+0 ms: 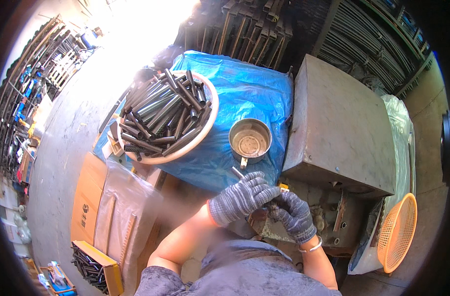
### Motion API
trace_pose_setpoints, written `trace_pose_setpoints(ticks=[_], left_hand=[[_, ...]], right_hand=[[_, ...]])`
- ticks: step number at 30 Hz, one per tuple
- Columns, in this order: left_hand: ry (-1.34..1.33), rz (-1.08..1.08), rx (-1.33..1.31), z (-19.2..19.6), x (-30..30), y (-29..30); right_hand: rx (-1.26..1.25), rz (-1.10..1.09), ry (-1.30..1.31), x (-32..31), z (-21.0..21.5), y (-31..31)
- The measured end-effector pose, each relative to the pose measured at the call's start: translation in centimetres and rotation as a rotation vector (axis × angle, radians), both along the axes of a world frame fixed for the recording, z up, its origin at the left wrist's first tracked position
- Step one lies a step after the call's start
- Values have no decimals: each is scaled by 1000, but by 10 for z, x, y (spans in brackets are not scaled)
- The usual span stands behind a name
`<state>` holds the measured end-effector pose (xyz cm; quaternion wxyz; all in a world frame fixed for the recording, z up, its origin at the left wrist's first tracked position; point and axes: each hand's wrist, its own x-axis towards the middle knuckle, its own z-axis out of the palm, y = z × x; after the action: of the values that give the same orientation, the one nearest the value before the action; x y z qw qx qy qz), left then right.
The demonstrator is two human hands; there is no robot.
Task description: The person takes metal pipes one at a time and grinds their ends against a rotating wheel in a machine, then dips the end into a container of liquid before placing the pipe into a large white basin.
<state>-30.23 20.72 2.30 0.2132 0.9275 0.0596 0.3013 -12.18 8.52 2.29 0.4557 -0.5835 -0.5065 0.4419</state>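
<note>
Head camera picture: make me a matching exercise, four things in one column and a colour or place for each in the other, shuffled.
Things:
1. basin of dark metal tubes
2. metal cup
3. plastic basket
4. cardboard box of tubes

Descriptions:
A. orange, at the right edge beside the machine
B. on the floor, lower left
C. on the blue tarp, just beyond the gloved hands
D. round and pale-rimmed, on the tarp's left side

Pairs: 1-D, 2-C, 3-A, 4-B

Sunlit concrete floor [62, 148], metal racks [373, 54] behind, blue tarp [249, 93]
</note>
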Motion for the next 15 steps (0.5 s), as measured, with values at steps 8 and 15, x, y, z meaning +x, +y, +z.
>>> trace_pose_setpoints(ticks=[8, 15], left_hand=[[-959, 571, -1183, -10, 19, -44], [-1088, -126, -2275, -45, 56, -55]], right_hand=[[98, -335, 207, -10, -3, -20], [-40, -204, 21, -15, -19, -51]])
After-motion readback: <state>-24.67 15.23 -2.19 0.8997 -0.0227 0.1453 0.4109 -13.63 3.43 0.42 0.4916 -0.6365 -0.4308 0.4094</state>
